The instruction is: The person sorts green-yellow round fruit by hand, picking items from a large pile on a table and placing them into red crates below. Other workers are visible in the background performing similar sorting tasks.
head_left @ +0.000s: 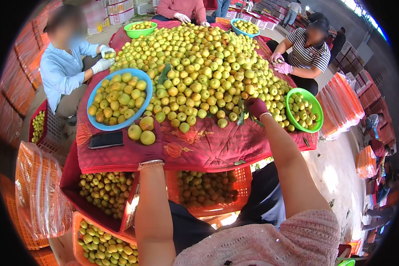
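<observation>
A large heap of yellow-green fruits (199, 76), apparently jujubes, covers the table before me. My left hand (149, 149), in a dark red glove, is palm up near the table's front edge and cradles three fruits (143, 131). Close beside it lie a black phone (106, 140) and a blue basin (149, 89) full of fruits. At the heap's front right, my right hand (256, 108), gloved alike, reaches down among fruits and green leaves (242, 114). Its fingertips are hidden, so I cannot tell whether it grips anything. Right of it stands a green basin (321, 114) partly filled with fruits.
A red patterned cloth (199, 146) covers the table. Below its front edge, a red crate (71, 186) and orange crates (216, 209) (78, 229) hold fruits. Co-workers with gloved hands (103, 65) (282, 68) handle fruits at either side. Wrapped orange crates (340, 103) stand at the right.
</observation>
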